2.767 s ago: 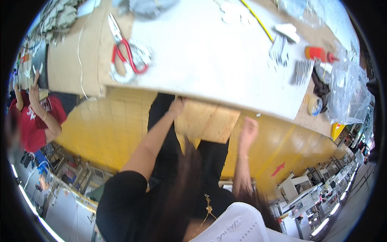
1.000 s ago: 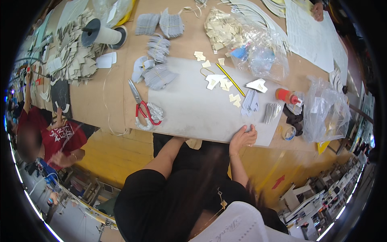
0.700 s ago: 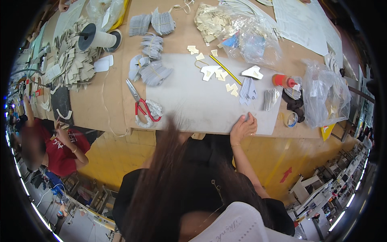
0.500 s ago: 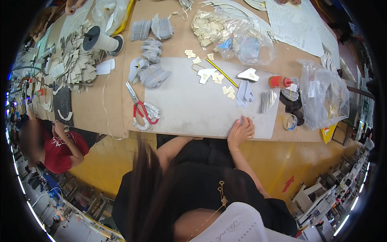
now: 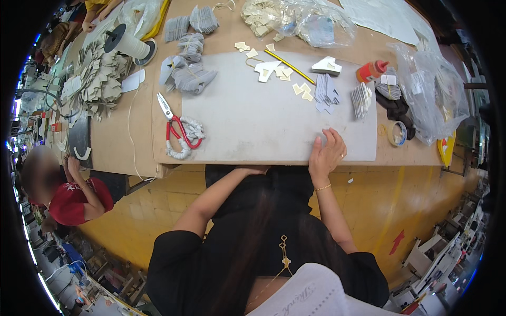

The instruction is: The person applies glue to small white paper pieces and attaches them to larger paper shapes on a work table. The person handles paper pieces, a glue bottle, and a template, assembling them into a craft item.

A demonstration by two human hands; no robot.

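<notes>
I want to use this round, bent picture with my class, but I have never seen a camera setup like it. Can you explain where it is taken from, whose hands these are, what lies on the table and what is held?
The camera sits on a person's head and looks down through a fisheye lens, so straight edges curve. The dark clothing at the bottom is the wearer's own body.

The right hand rests on the near edge of a grey board on the table. The left hand is at the table's near edge, partly hidden. Neither hand holds anything that I can see.

On the board lie red-handled scissors, a yellow pencil, small cream pieces and stacks of grey pieces. Beside it are a red-capped bottle, a tape roll and plastic bags. Another person in red is at the left.
</notes>
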